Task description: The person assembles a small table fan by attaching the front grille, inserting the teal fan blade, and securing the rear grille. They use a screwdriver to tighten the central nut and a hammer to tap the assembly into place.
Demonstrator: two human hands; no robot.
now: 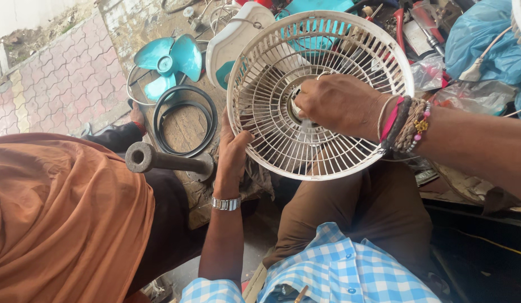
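A round white fan guard [271, 62] with thin ribs is held over my lap, its hollow side facing up. My left hand [233, 150] grips its lower left rim from beneath; a metal watch sits on that wrist. My right hand [339, 104], with several thread and bead bracelets on the wrist, reaches into the guard's middle. Its fingers are closed around the small hub part there, which they mostly hide.
Another person in an orange shirt [64, 219] sits close at my left. A metal pipe stand [159, 160], black rubber rings [185, 120], a teal fan blade [169, 60] and a white fan housing [235, 39] lie on the worn bench. Tools and plastic bags [485, 50] crowd the right.
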